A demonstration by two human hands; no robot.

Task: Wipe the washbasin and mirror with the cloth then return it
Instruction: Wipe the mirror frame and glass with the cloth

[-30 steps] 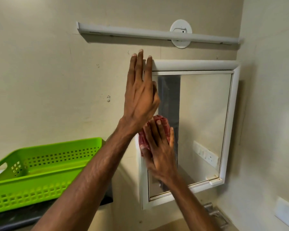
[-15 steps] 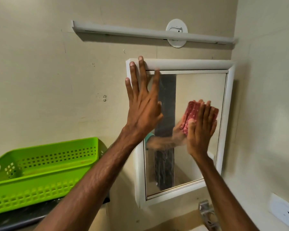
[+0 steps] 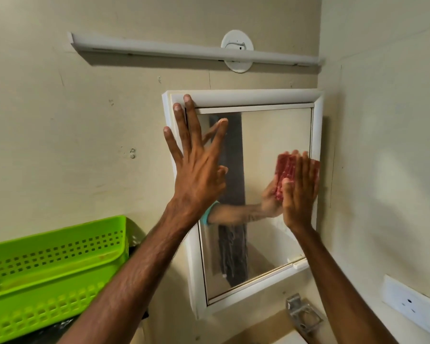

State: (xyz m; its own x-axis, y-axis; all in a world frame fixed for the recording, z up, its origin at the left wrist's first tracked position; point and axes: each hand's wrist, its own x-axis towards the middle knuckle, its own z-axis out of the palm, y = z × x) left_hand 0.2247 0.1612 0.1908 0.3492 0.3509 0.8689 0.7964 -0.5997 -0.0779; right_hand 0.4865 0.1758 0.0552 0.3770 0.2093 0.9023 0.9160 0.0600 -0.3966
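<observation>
Right hand [image 3: 299,192] pressing cloth [image 3: 287,167] flat on mirror [image 3: 271,135] at 3 o'clock of glass, fingers lying straight, together. Left hand [image 3: 196,175] resting on mirror at 10 o'clock, fingers spreading straight, holding nothing. Basket [image 3: 47,264] sitting at 8 o'clock.

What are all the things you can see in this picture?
mirror: one, white frame, on the wall in the middle
cloth: one, red, pressed on the mirror's right side
basket: one, green, lower left
tube light: one, white, on the wall above the mirror
wall socket: one, white, lower right
metal bracket: one, grey, below the mirror
left hand: one, flat against the mirror's top left corner, fingers spread
right hand: one, fingers straight, pressing the cloth to the glass
</observation>
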